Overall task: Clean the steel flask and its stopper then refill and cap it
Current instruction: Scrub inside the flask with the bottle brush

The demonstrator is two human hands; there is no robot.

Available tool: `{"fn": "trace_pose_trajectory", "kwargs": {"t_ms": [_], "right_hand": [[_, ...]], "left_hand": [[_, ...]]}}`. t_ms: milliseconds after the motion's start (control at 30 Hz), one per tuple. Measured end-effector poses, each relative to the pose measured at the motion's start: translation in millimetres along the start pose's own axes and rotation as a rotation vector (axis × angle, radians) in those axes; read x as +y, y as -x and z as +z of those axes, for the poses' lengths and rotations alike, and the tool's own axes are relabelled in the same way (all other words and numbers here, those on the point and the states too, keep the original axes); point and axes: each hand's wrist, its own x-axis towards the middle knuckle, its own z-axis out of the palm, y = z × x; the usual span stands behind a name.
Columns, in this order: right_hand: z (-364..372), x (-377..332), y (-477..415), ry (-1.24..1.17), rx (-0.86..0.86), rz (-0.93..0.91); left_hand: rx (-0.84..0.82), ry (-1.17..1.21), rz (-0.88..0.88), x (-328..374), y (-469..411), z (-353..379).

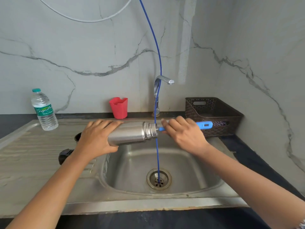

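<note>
My left hand (97,138) grips the steel flask (132,133) by its base end and holds it sideways over the sink basin (186,164), mouth pointing right. My right hand (184,134) grips the blue handle of a bottle brush (203,125); the brush end is inside the flask's mouth and hidden. Two dark pieces, one a cup-like cap (77,137) and one a black stopper (64,155), lie on the draining board behind my left wrist, partly hidden.
A thin blue hose (158,66) hangs down in front of the tap (162,83) into the drain (159,179). A plastic water bottle (43,109) stands at the left, a red cup (118,107) at the back, a dark basket (214,113) at the right.
</note>
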Motion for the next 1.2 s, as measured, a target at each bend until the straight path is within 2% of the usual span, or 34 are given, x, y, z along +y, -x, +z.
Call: {"fn": "trace_pose_trajectory", "kwargs": {"t_ms": [67,100,167,233,300,433,467,533,567,600,667,700,767,833,900,967,1033,1133,1200], "right_hand": [[-0.8,6.0,-10.0,0.103,0.136,-0.030],[-0.1,6.4,-15.1,0.094,0.147,-0.040],[6.2,1.3,-20.4,0.007,0.047,-0.051],[8.2,-6.6,-21.9,-0.172,-0.100,0.012],[-0.1,-3.0,-31.3,-0.380,-0.301,0.189],[-15.4,20.5,-45.1,-1.164,-0.964,0.580],[-17.4,26.7,-45.6,-1.281,-1.058,0.660],[-19.1,29.5,-42.5,-1.336,-1.130,0.705],[-19.8,24.0,-40.2,-1.282,-1.099,0.687],[-18.4,14.5,-37.7,-1.141,-0.990,0.613],[-10.0,-6.7,-30.3,-0.568,-0.543,0.332],[-4.1,-16.2,-22.6,-0.366,-0.330,0.211],[-0.2,-21.7,-13.4,-0.219,-0.126,0.030],[9.0,-14.0,-3.1,-0.168,0.005,-0.097],[4.6,-8.3,-1.4,-0.116,0.102,-0.206],[-4.5,-1.7,-7.6,-0.072,0.185,-0.291],[-12.1,10.1,-15.0,0.021,0.193,-0.352],[-12.6,17.0,-16.9,0.081,0.103,-0.325],[-10.7,4.7,-19.0,-0.031,-0.078,-0.220]], "left_hand": [[-0.038,0.061,-0.050,-1.4,1.1,-1.5],[-0.050,0.071,-0.064,-2.8,1.9,-1.9],[-0.048,0.031,-0.063,-8.5,4.7,-2.8],[-0.012,-0.041,-0.051,-17.5,8.5,-6.2],[0.058,-0.116,-0.050,-23.9,10.7,-10.2],[0.179,-0.233,-0.003,-27.5,11.8,-15.5],[0.194,-0.259,0.011,-26.6,12.4,-16.7],[0.212,-0.295,0.016,-22.8,13.5,-16.9],[0.216,-0.295,0.012,-20.2,13.2,-15.9],[0.217,-0.272,0.012,-18.8,12.1,-14.1],[0.177,-0.155,0.032,-20.7,10.0,-10.4],[0.121,-0.088,0.038,-21.4,9.0,-9.2],[-0.060,0.032,0.041,-21.6,8.2,-8.8],[-0.353,0.227,-0.019,-18.5,8.9,-7.5],[-0.580,0.395,-0.057,-21.0,10.7,-11.8],[-0.614,0.507,-0.086,-30.0,8.3,-14.6],[-0.617,0.584,-0.116,-35.4,6.5,-19.4],[-0.628,0.587,-0.127,-34.8,6.1,-17.8],[-0.511,0.431,-0.124,-27.8,4.3,-17.4]]}}
